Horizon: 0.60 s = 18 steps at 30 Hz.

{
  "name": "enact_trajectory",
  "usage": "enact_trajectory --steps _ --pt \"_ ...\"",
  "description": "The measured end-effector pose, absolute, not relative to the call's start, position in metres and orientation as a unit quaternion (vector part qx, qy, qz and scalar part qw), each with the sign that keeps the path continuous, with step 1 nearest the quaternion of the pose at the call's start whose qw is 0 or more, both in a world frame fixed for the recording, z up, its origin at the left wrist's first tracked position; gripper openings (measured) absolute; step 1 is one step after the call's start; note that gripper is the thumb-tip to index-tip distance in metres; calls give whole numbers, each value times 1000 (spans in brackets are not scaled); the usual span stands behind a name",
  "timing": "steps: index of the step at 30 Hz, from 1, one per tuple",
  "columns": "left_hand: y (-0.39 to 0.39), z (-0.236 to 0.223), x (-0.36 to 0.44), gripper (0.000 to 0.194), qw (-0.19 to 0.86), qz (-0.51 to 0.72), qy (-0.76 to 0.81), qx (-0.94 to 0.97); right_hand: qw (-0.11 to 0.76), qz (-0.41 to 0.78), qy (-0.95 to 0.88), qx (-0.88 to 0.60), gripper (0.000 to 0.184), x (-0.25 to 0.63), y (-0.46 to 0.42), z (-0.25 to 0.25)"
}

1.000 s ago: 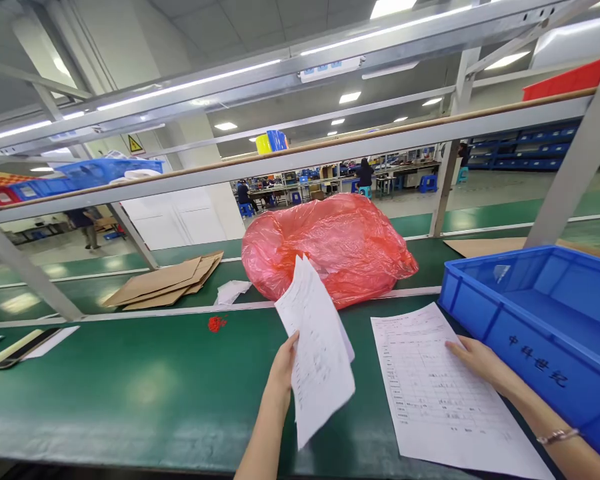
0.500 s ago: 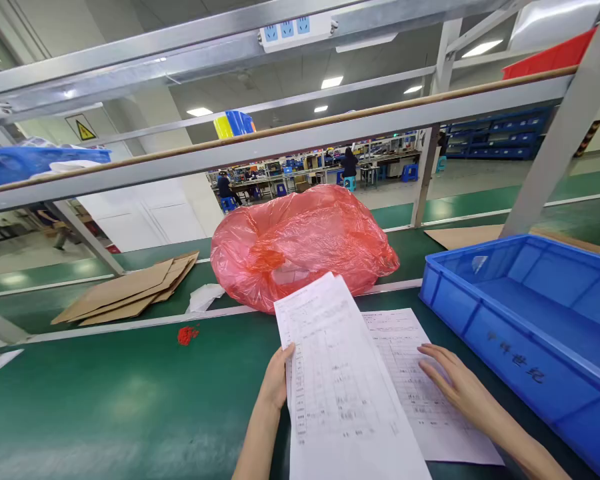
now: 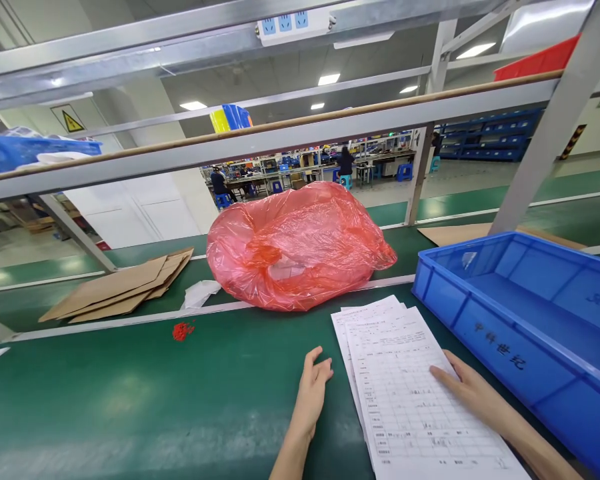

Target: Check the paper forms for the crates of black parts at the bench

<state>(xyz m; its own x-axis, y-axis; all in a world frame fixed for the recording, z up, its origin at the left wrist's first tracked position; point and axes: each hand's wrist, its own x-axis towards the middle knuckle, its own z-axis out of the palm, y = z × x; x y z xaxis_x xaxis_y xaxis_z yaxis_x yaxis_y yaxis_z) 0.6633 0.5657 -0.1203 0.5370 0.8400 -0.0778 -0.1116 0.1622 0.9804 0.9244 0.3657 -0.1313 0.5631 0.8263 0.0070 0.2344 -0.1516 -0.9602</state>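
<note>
Your hands rest at the printed forms on the green bench.

Your right hand (image 3: 473,393) lies flat, fingers spread, on the right edge of the stacked printed forms (image 3: 405,393); your left hand (image 3: 313,393), loosely open and holding nothing, sits just beside their left edge. A red plastic bag (image 3: 297,247) lies behind the forms, and a blue bin (image 3: 525,320) stands just right of them.

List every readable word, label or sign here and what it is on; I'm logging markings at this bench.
"中科世纪": dark characters on the front wall of the blue bin.
Yellow triangle warning sign on the far wall: a symbol only, no words legible.
Printed forms under the right hand: table text too small to read.
Red bag: no text.
</note>
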Motion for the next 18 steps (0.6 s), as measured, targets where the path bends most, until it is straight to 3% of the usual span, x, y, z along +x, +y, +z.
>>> enact_trajectory --steps 8,18 --pt "570 -143 662 49 555 392 341 650 462 149 -346 -803 53 946 369 -151" --pt "565 -132 657 29 483 363 318 730 400 66 -341 -848 56 932 339 -124"
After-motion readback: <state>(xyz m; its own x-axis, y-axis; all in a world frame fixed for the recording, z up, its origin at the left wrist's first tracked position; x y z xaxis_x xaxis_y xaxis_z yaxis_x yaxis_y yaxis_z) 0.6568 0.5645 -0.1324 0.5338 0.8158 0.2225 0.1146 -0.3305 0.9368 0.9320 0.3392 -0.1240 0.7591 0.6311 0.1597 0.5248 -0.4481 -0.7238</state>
